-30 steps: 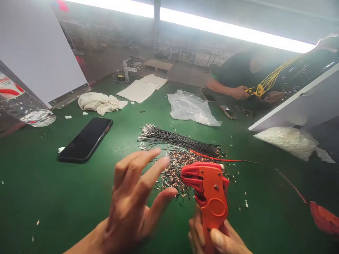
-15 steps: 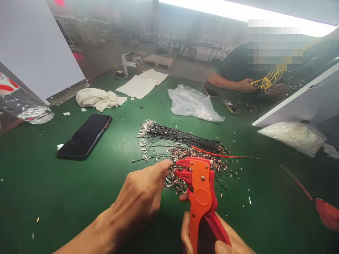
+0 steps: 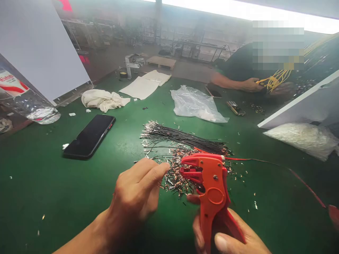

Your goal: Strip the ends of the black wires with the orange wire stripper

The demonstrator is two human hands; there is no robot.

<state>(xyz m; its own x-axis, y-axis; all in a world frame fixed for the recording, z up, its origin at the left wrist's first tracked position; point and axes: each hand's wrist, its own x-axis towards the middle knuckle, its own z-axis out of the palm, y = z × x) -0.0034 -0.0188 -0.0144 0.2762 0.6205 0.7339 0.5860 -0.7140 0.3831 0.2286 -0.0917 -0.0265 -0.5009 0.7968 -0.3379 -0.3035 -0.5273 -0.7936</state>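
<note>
My right hand (image 3: pixel 233 236) is wrapped round the handles of a red and orange wire stripper (image 3: pixel 212 190), whose jaws point left. My left hand (image 3: pixel 140 187) is closed in a pinch just left of those jaws and apart from them; anything between its fingertips is too small or hidden to make out. Under and behind the jaws lies a heap of short wire offcuts (image 3: pixel 174 180) with bits of copper and silvery metal. Beyond the heap rests a bundle of black wires (image 3: pixel 182 137) with metal terminals at their left ends.
A phone (image 3: pixel 90 137) lies at left, near a plastic bottle (image 3: pixel 42 113). Farther back are a crumpled cloth (image 3: pixel 103 100), white paper (image 3: pixel 143 84) and a clear plastic bag (image 3: pixel 196 104). A red strip (image 3: pixel 238 159) trails right. Across the table, another person's hand (image 3: pixel 251 85) holds yellow wires (image 3: pixel 277 79).
The wire stripper and my right hand have shifted right, away from my left hand, which has turned with its knuckles more upward. The whole view has moved slightly.
</note>
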